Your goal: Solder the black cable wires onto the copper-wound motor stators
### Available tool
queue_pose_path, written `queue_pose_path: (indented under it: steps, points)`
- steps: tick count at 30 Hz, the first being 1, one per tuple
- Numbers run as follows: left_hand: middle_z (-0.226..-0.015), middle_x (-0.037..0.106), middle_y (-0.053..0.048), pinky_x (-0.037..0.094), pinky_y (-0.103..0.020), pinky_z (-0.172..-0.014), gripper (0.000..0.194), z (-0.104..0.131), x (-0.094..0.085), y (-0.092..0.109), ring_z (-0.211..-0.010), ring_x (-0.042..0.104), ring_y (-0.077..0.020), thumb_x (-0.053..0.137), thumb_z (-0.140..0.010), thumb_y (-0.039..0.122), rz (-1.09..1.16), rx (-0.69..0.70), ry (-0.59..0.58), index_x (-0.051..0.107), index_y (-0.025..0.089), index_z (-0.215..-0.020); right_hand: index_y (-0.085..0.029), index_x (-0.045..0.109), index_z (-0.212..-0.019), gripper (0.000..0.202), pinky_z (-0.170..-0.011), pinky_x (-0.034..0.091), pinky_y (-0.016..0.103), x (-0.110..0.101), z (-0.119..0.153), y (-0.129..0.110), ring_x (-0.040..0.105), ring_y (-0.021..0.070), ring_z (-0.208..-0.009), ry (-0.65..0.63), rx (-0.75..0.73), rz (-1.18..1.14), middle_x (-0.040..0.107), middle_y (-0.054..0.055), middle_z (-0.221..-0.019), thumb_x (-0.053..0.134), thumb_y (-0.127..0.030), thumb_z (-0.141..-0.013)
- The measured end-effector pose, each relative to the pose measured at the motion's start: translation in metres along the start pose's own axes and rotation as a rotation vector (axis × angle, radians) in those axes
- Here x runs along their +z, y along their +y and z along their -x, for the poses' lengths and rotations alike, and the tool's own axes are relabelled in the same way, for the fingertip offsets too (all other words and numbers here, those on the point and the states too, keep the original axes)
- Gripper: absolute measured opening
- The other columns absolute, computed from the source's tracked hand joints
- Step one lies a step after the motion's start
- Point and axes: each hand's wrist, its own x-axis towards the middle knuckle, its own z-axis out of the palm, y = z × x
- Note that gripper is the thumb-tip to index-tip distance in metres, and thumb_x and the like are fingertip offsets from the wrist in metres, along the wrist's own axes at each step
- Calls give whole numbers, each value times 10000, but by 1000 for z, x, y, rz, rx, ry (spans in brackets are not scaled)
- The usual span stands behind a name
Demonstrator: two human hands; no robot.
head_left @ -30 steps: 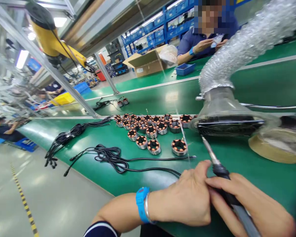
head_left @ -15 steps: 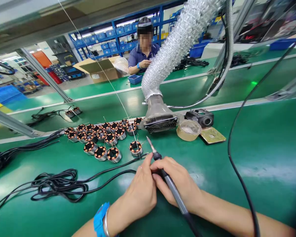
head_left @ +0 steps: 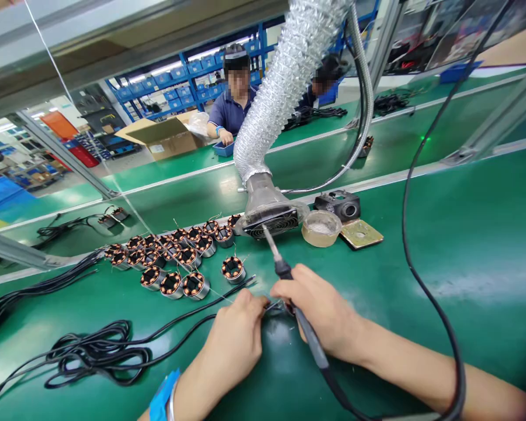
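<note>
My right hand (head_left: 322, 307) is wrapped round a soldering iron (head_left: 311, 339), whose tip points up and away in front of the fan. Part of a small copper-wound piece (head_left: 288, 305) shows under its fingers. My left hand (head_left: 241, 327) is closed in a pinch at the end of a black cable (head_left: 193, 345), with thin leads between the two hands. One stator (head_left: 233, 269) stands alone beyond my left hand. A group of several more stators (head_left: 170, 285) sits to its left.
A fume duct (head_left: 280, 88) with a fan (head_left: 274, 222) hangs beyond my hands. A round tub (head_left: 321, 228), a sponge pad (head_left: 362, 234) and an iron stand (head_left: 339, 204) are right of it. Coiled cables (head_left: 100, 351) lie left. Two people are across the bench.
My hands have moved apart, showing leads and part of a copper-wound piece between them. The view has shifted. The person opposite has lowered a hand to the blue tray; a second person shows.
</note>
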Motion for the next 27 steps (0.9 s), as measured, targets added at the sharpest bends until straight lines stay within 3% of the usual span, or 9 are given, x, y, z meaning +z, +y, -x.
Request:
queue_pose_path:
  steps: [2,5,8,11,15,18,24,27]
  points:
    - [-806,587,-41,552,-314,-613,227,-6,-5,-2,-655,651,-171,363,-947,202,233,-97,-75,590,190,-963,-203,521,-1009,156,-606,442,268,-5,-2,7,503,154,-676,60,81,-60,569,16,-779,414,-111,-941]
    - [-763,549,8,496,-222,-451,215,-15,1,-8,-530,626,-120,419,-943,382,756,-281,-143,501,185,-922,-217,519,-1039,182,-663,503,228,-6,0,13,605,121,-727,169,332,-168,624,7,-863,504,-105,-896]
    - [-770,566,15,438,-175,-382,306,-19,12,-10,-503,619,-103,507,-884,487,1039,-371,-141,461,184,-889,-220,511,-1027,219,-659,539,214,-4,3,10,646,116,-719,154,470,-269,643,-3,-859,554,-123,-836]
    - [-723,623,9,331,-140,-363,299,-18,18,-8,-424,536,-60,496,-900,472,1066,-338,-108,461,176,-880,-213,526,-1009,229,-642,557,227,2,5,2,654,124,-694,92,452,-293,649,3,-844,584,-140,-799]
    - [-651,639,8,263,-167,-407,315,-14,18,-5,-391,398,-37,460,-938,470,1052,-259,-94,495,163,-873,-217,552,-962,154,-627,544,219,8,8,-5,649,117,-669,139,344,-226,650,-3,-790,559,-115,-846]
    - [-602,585,21,252,-190,-448,374,-13,19,-3,-436,352,-51,479,-931,511,1058,-233,-51,524,153,-832,-214,547,-982,188,-626,535,235,9,9,-9,634,126,-665,177,240,-208,655,4,-788,558,-84,-846]
    - [-637,450,54,314,-220,-582,354,-13,21,-3,-590,401,-97,572,-873,522,1112,-253,117,510,174,-849,-215,537,-937,196,-564,486,259,16,11,-18,553,131,-587,171,161,-160,618,-5,-711,514,-55,-828]
    - [-700,408,47,310,-231,-612,316,-11,19,-4,-649,364,-109,536,-903,475,1021,-227,116,474,182,-805,-212,532,-963,211,-567,488,281,16,12,-17,547,141,-584,152,98,-150,616,1,-712,516,-60,-817]
